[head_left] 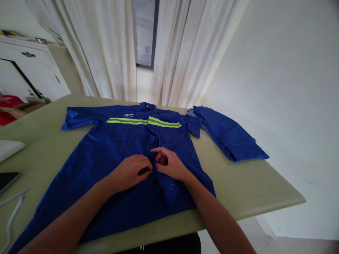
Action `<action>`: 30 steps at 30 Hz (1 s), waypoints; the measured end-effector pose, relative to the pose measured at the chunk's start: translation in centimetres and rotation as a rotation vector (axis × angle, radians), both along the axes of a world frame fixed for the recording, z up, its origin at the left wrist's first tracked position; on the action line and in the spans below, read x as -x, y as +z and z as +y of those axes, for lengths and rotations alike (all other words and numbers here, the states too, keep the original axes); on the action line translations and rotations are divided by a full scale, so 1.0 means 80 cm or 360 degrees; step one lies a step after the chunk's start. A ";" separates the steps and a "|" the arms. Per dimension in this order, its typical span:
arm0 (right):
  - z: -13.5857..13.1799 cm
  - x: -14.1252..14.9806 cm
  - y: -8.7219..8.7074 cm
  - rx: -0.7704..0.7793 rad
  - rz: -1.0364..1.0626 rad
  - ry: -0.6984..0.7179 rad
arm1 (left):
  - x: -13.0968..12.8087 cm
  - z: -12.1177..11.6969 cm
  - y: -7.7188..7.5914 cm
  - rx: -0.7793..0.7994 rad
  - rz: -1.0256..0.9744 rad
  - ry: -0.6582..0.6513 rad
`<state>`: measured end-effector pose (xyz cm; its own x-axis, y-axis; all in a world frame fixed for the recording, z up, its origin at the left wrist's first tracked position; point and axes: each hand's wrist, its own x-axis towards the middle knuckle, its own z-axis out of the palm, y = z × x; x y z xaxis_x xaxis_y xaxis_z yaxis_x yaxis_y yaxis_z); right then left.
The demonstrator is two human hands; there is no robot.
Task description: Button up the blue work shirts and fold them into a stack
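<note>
A blue short-sleeved work shirt lies spread face up on the table, collar at the far side. Yellow-green reflective strips cross its chest, and a small white logo shows above one of them. Both hands meet at the front opening, around the middle of the shirt. My left hand is closed in a pinch on the edge of the front placket. Close beside it, my right hand pinches the facing edge with thumb and curled fingers, its index finger pointing out. A button shows below the right hand; whatever lies between the fingertips is hidden.
Folded blue garments lie on the table at the right. At the left edge are a white object, a dark flat device and a white cable. Curtains, a white cabinet and a wall surround the table.
</note>
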<state>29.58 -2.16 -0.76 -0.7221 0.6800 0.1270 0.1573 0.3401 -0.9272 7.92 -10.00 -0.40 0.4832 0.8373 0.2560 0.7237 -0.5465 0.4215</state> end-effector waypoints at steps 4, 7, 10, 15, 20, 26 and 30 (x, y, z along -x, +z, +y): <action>-0.013 0.008 -0.004 -0.0347 -0.0135 -0.0021 | -0.005 -0.002 -0.004 -0.0215 0.0229 -0.0050; -0.016 0.010 -0.007 -0.0346 -0.0106 0.0007 | -0.007 -0.003 -0.006 -0.0193 0.0265 0.0016; -0.013 0.009 -0.007 -0.0295 -0.0116 0.0010 | -0.009 -0.003 -0.007 -0.0077 0.0255 0.0160; -0.012 0.007 -0.003 -0.0356 -0.0179 0.0008 | -0.011 -0.004 -0.007 -0.0035 0.0301 0.0243; -0.020 0.009 0.002 -0.0635 -0.0328 -0.0029 | -0.011 -0.003 -0.008 -0.0015 0.0279 0.0239; -0.023 0.011 0.004 -0.0774 -0.0437 0.0040 | -0.011 -0.001 -0.013 -0.0012 0.0229 0.0251; -0.018 0.008 0.002 -0.0663 -0.0341 0.0059 | -0.010 -0.001 -0.015 -0.0007 0.0188 0.0250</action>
